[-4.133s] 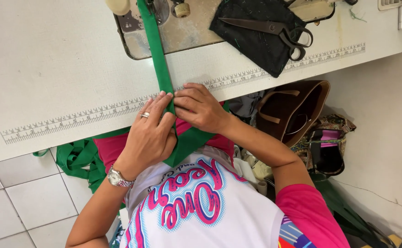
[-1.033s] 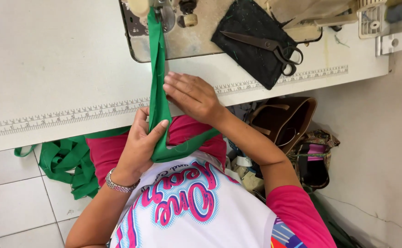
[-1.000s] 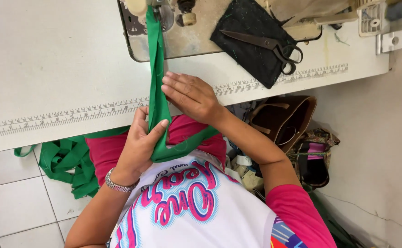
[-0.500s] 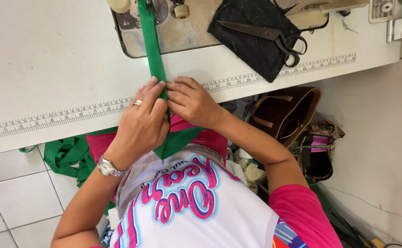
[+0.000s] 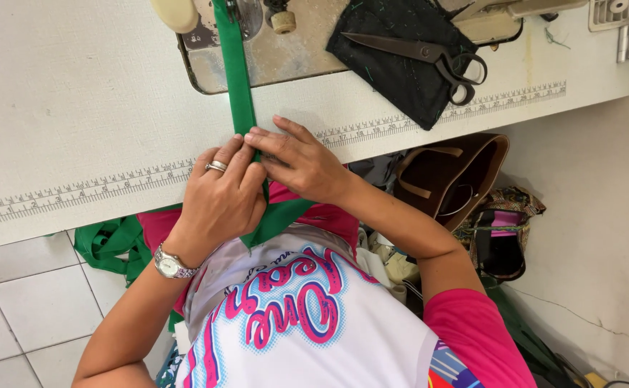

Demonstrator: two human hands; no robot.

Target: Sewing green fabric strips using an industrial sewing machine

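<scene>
You are pressing both hands together on a long green fabric strap (image 5: pixel 237 86) at the near edge of the white sewing table (image 5: pixel 77 108). Your left hand (image 5: pixel 221 197), wearing a silver ring and a metal wristwatch (image 5: pixel 169 264), is curling its fingers (image 5: pixel 235 154) over the strap and pinching it, closed narrowly on the cloth. Your right hand (image 5: pixel 300 162) is lying just beside it, touching it, with the fingertips (image 5: pixel 257 136) flattening and gripping the same strap against the table edge, also closed tight on the fabric.

The strap is running straight up from your hands across the table, passing over a printed ruler strip (image 5: pixel 85 190) along the table's edge, and reaching the worn metal bed of the sewing machine (image 5: pixel 293 57) at the top. Below your hands it is dropping off the table edge, folding into a point against your lap, and more green strap is lying bunched (image 5: pixel 110 241) on the white tiled floor (image 5: pixel 13 302) to your left.

To the right of the strap, well apart from your hands, a pair of dark metal scissors (image 5: pixel 418 54) is resting on a black cloth piece (image 5: pixel 401 79). Under the table to your right, a brown leather bag (image 5: pixel 447 179) is standing open, with a patterned bag (image 5: pixel 505 230) just beside it
</scene>
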